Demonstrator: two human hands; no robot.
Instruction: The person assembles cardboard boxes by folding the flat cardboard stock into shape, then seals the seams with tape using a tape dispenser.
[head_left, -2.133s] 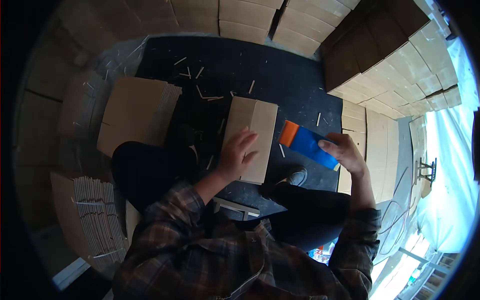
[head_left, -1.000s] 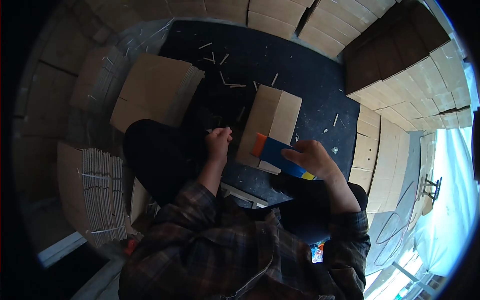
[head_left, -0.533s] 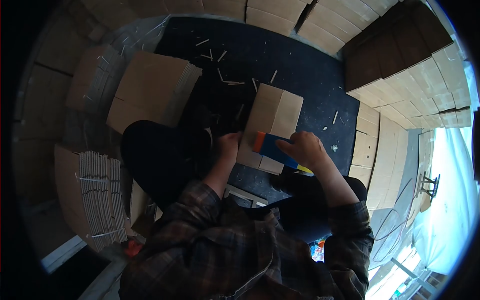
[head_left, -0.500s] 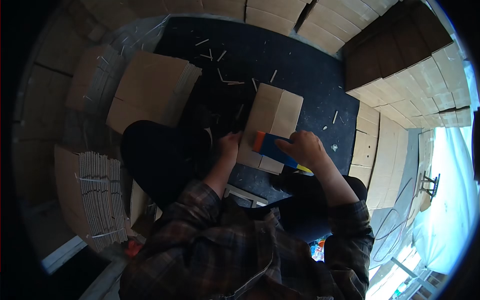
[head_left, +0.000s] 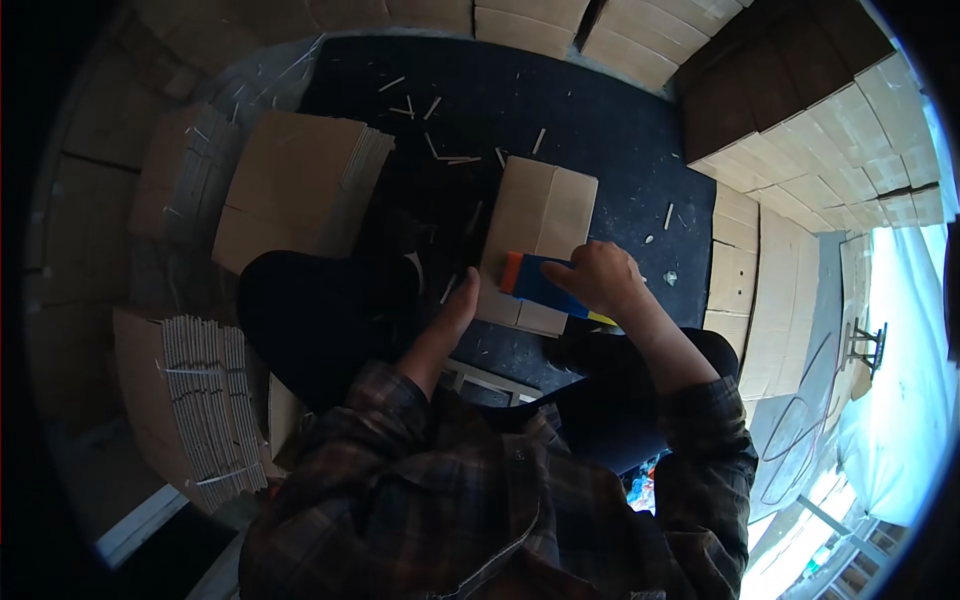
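A closed cardboard box lies on the dark floor between my legs, a seam running along its top. My right hand is wrapped around a blue tape dispenser with an orange end and a yellow part. The orange end rests over the near part of the box top, and the yellow part shows below my hand. My left hand is at the left side of the box, flat and stretched out, holding nothing I can see. Its fingers are partly in shadow.
Bundled flat cardboard stacks stand at the left and lower left. Piled boxes line the back and right. Scraps are scattered on the black floor. A pale sheet hangs at the far right.
My left hand has straightened from a bent pose and lies flatter beside the box. My right hand and the tape dispenser have shifted slightly. The whole view has moved a little.
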